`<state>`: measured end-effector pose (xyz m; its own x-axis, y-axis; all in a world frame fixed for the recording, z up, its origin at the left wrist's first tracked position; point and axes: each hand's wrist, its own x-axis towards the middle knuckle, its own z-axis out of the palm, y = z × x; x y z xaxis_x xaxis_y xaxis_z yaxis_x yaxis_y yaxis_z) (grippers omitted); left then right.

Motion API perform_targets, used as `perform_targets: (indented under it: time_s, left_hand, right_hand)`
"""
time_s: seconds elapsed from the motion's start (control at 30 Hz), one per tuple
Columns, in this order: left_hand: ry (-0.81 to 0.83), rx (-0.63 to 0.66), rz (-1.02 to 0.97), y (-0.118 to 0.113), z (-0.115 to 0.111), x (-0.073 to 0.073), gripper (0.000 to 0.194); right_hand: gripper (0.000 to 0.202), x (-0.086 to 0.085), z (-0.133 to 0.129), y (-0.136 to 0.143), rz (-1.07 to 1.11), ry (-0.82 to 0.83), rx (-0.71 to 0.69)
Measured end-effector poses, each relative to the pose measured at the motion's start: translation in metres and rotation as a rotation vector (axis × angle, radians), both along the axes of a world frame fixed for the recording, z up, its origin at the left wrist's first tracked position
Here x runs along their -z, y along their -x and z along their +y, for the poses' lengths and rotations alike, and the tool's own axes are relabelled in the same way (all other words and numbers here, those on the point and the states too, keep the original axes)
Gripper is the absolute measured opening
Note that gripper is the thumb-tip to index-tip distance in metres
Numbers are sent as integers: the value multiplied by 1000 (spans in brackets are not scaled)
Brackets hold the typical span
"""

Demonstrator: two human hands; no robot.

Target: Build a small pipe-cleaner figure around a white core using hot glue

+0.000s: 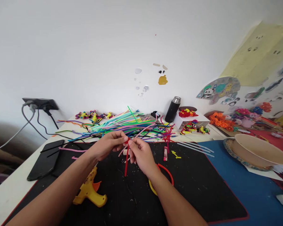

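Observation:
My left hand (113, 143) and my right hand (141, 153) meet over the black mat. Both pinch a red pipe cleaner (126, 164), whose top is bent or coiled between my fingertips while its straight tail hangs down. The exact shape of the coiled part is mostly covered by the fingers. Below my left forearm lies a yellow glue gun (91, 191) with an orange trigger. Partly under my right wrist is a ring of red and yellow pipe cleaner (168, 172). A small pale piece (125, 152) sits just behind my hands.
A heap of colourful pipe cleaners (122, 124) spreads along the wall. At left are a black phone (46, 160) and a power strip (40, 103) with cables. A black bottle (173, 110), a white box (193, 121), and a large bowl (259, 150) stand right.

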<state>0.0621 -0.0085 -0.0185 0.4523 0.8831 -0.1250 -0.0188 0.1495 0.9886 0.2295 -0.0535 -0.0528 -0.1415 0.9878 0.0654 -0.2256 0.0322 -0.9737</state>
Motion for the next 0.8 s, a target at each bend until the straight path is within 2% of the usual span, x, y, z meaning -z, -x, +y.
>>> perform_targets:
  time_s: [0.3,0.8]
  left_hand:
    - [13,-14,-50,-1,0,3,37]
    - [-36,-120,-86,-3,2,7,34]
  right_hand:
    - [44,2,1,-2,18,4,-3]
    - [41,3,2,0,3,-1,22]
